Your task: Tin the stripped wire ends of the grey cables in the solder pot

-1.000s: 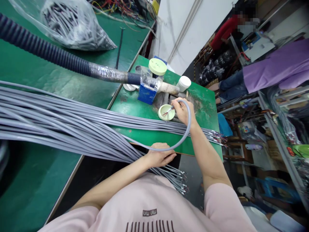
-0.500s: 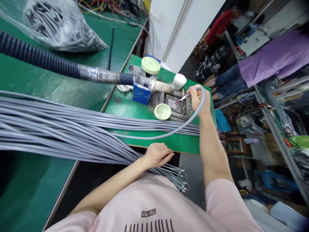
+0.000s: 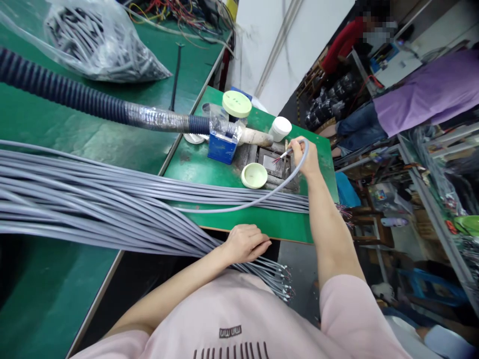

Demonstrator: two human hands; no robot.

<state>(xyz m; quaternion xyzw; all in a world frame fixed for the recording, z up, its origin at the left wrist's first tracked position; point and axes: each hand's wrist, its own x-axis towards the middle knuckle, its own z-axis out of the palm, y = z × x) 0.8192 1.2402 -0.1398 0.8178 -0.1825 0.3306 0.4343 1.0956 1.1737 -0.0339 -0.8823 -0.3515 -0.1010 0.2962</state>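
Observation:
A grey cable (image 3: pixel 281 186) is pinched in my right hand (image 3: pixel 307 157) and bends in a loop back toward the bundle. Its stripped end, with thin red and dark wires (image 3: pixel 277 160), points down at the silvery surface of a small metal pot (image 3: pixel 268 163); whether the tips touch it is hard to see. My left hand (image 3: pixel 247 243) rests at the bench's front edge over the lower cables (image 3: pixel 209 242), fingers curled together with their undersides hidden. Beside the pot sits a pale green shallow dish (image 3: pixel 254 176).
A ribbed hose (image 3: pixel 157 119) ends in a nozzle by the pot, propped on a blue block (image 3: pixel 221 147). Behind are a white tub (image 3: pixel 280 128) and a green-lidded jar (image 3: pixel 237 103). Cable bundles (image 3: pixel 93 199) cross the bench. A person in purple (image 3: pixel 422 94) is at right.
The wire tips are slightly lower against the pot's silvery surface, and my right hand has tilted a little. The view has shifted slightly. My left hand keeps its place.

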